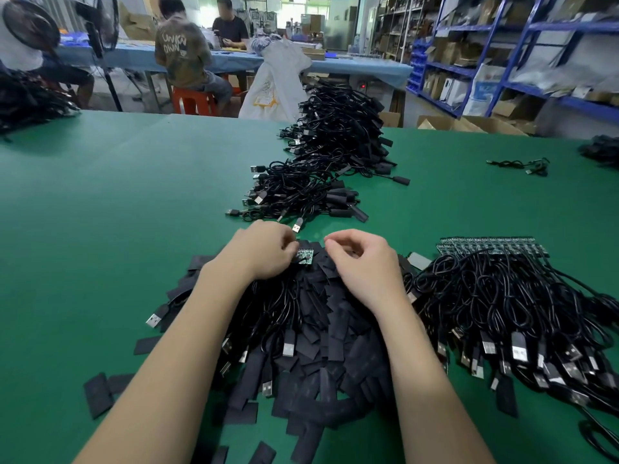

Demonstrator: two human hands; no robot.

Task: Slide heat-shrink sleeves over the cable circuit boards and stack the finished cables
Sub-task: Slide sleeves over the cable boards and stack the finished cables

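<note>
Hiding the fingertips of the left hand (264, 251) behind a small circuit board (305, 257); curling the right hand (360, 259) over whatever lies inside; running off the right edge, a cable pile (601, 149); blurring the far shelves (522, 45).

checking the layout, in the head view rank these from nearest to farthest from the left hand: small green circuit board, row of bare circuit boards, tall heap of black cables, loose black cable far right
1. Small green circuit board, at the left hand's fingertips.
2. Row of bare circuit boards, to the right, past the right hand.
3. Tall heap of black cables, straight ahead, far up the table.
4. Loose black cable, far right.
</note>
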